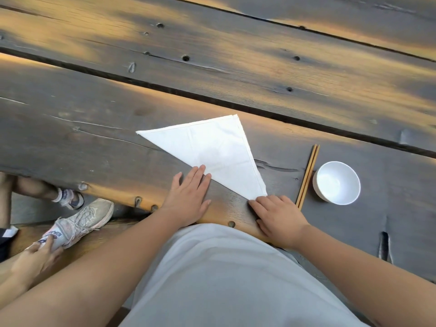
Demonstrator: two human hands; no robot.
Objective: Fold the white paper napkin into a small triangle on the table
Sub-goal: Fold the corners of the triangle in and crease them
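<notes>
The white napkin [212,152] lies as a large triangle near the desk's [94,128] near edge. Your left hand [188,197] presses flat, fingers spread, on its folded edge; your right hand [278,218] pins its near corner, fingers loosely curled, gripping nothing. Chopsticks [308,175] and a white bowl [336,182] sit just right.

napkin [212,152]: on desk [94,128], centre
chopsticks [308,175]: right of napkin
bowl [336,182]: just right of chopsticks
</notes>
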